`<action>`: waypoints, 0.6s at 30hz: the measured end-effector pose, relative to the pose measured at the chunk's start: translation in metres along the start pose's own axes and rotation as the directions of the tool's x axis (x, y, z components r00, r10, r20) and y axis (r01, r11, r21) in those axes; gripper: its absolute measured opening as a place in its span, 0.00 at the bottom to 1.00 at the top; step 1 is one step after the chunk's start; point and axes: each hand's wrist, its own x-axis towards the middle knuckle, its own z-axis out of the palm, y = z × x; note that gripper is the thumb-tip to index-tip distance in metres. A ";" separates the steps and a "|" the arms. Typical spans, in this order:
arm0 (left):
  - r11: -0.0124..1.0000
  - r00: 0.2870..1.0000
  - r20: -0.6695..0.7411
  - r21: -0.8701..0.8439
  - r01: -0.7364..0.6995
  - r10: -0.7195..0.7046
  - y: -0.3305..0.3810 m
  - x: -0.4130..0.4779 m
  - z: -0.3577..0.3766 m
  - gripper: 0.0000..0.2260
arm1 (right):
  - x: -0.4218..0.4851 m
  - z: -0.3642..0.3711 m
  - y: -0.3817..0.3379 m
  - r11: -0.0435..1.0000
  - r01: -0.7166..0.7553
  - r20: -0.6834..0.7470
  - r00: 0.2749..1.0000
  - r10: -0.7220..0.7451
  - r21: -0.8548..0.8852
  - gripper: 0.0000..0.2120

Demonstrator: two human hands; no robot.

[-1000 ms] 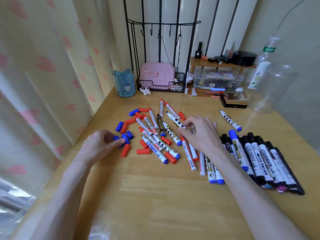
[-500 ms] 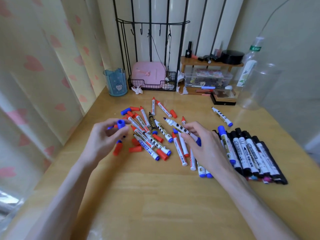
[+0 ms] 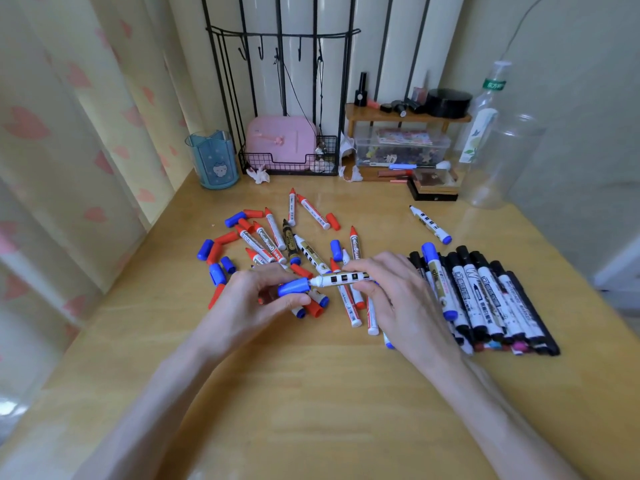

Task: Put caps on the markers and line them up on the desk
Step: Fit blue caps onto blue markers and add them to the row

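My left hand (image 3: 258, 299) pinches a blue cap (image 3: 293, 286) whose mouth sits over the tip of a white marker with black squares (image 3: 343, 278). My right hand (image 3: 398, 292) grips that marker's barrel and holds it level above the desk. Under and behind my hands lies a loose pile of uncapped red and blue markers (image 3: 277, 240). Loose red and blue caps (image 3: 216, 252) are scattered at its left. A row of capped markers (image 3: 485, 292), mostly black with one blue-capped one, lies side by side at the right. One uncapped marker (image 3: 430, 224) lies alone farther back.
The wooden desk (image 3: 311, 393) meets a curtain on the left. At the back stand a blue pen cup (image 3: 214, 161), a wire basket with a pink case (image 3: 282, 145), a small wooden shelf with a clear box (image 3: 403, 147), and clear plastic bottles (image 3: 491, 143).
Both hands rose from the pile and came together. The right hand picked up a white marker, the left a blue cap, and the cap now sits at the marker's tip.
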 end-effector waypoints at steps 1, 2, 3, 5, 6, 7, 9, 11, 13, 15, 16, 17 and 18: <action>1.000 1.000 0.005 0.006 -0.012 0.012 0.002 0.000 0.000 0.06 | 0.000 0.001 0.000 1.000 0.009 0.005 1.000 -0.009 -0.006 0.14; 0.999 1.000 0.010 0.024 -0.026 0.026 0.002 0.000 0.001 0.06 | -0.001 0.001 -0.001 1.000 0.019 0.011 1.000 -0.019 -0.006 0.14; 0.997 0.999 0.017 0.059 -0.044 0.043 0.002 0.000 0.002 0.06 | -0.001 0.001 -0.002 1.000 0.031 0.019 0.999 -0.031 -0.003 0.13; 0.982 0.997 0.028 0.171 -0.080 0.076 0.003 -0.001 0.002 0.09 | -0.002 0.002 -0.004 0.999 0.045 0.037 0.998 -0.046 0.008 0.13; 0.974 0.996 0.026 0.212 -0.086 0.082 0.003 -0.001 0.002 0.11 | -0.003 0.003 -0.005 0.999 0.042 0.048 0.998 -0.043 0.018 0.13; 0.968 0.996 0.019 0.234 -0.087 0.085 0.004 -0.001 0.002 0.11 | -0.004 0.003 -0.005 0.999 0.035 0.059 0.998 -0.037 0.030 0.13; 0.963 0.996 0.017 0.255 -0.089 0.088 0.005 -0.002 0.004 0.10 | -0.005 0.005 -0.004 0.998 0.021 0.077 0.997 -0.025 0.053 0.15; 0.956 0.995 0.024 0.273 -0.102 0.099 0.004 -0.001 0.006 0.10 | -0.006 0.006 -0.002 0.997 0.031 0.093 0.995 -0.037 0.070 0.18; 0.953 0.994 0.013 0.283 -0.108 0.109 0.003 -0.001 0.008 0.12 | -0.007 0.006 -0.001 0.995 0.058 0.094 0.993 -0.065 0.083 0.19; 0.953 0.994 0.005 0.281 -0.110 0.114 0.004 -0.001 0.008 0.11 | -0.008 0.008 -0.001 0.992 0.076 0.064 0.995 -0.083 0.100 0.20; 0.954 0.993 -0.002 0.278 -0.110 0.115 0.005 0.000 0.008 0.10 | -0.008 0.009 -0.002 0.991 0.081 0.041 0.995 -0.086 0.109 0.20; 0.955 0.993 -0.013 0.274 -0.110 0.118 0.007 0.000 0.008 0.08 | -0.008 0.011 -0.003 0.989 0.084 0.019 0.996 -0.087 0.119 0.20; 0.955 0.992 -0.026 0.275 -0.112 0.124 0.008 0.000 0.008 0.07 | -0.008 0.011 -0.003 0.987 0.087 -0.002 0.996 -0.087 0.132 0.19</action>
